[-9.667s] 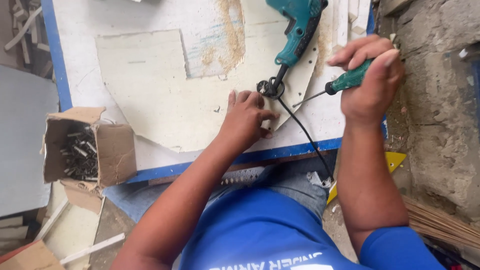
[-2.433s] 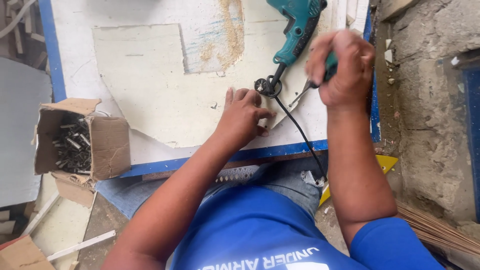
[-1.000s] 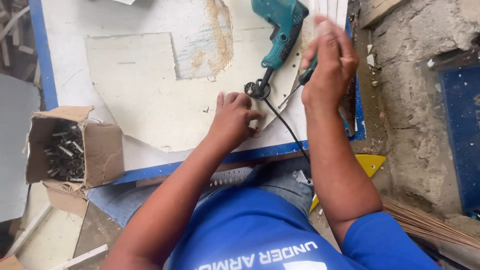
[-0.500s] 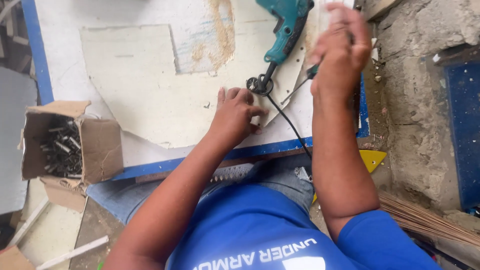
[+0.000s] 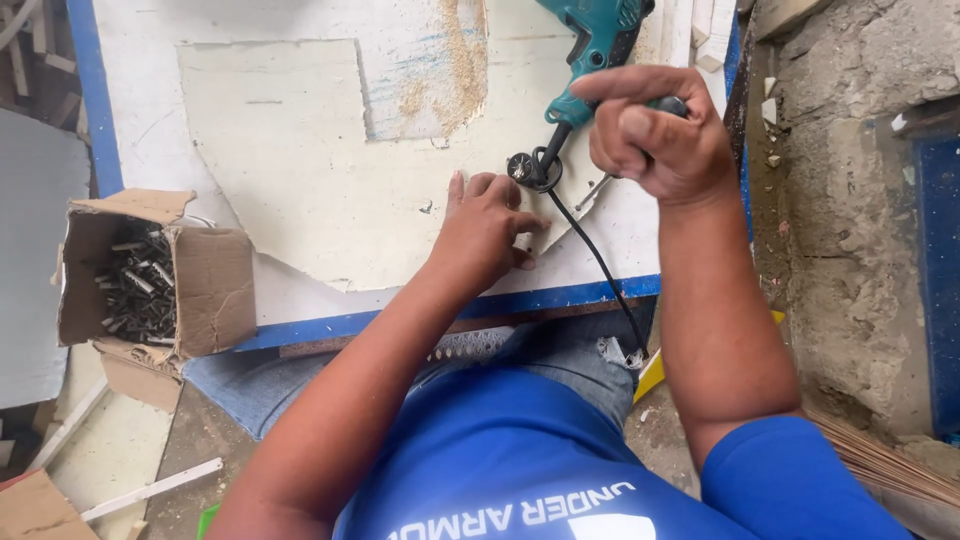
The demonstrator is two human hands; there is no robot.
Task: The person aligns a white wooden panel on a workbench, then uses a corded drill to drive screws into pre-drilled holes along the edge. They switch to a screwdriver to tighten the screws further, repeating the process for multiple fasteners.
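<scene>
My right hand (image 5: 655, 130) is closed around a screwdriver (image 5: 596, 190) with a dark green handle. Its thin shaft slants down and left towards the pale sheet (image 5: 300, 180), just right of my left hand. My left hand (image 5: 485, 225) lies palm down on that sheet, fingers pointing away from me. I cannot tell whether anything is under its fingertips. A teal power drill (image 5: 600, 40) lies on the white board (image 5: 140, 140) just beyond both hands. Its black cord (image 5: 600, 270) coils by my left fingers and runs off the near edge.
An open cardboard box (image 5: 210, 275) with several dark screws hangs off the board's near left corner. The board has a blue edge (image 5: 420, 315). Sawdust (image 5: 455, 70) lies on it farther away. A rough concrete wall (image 5: 850, 200) is at the right, wood scraps on the floor at the left.
My right hand with the screwdriver has come slightly down and nearer to my left hand. The left hand has stayed pressed on the sheet. The drill has not moved.
</scene>
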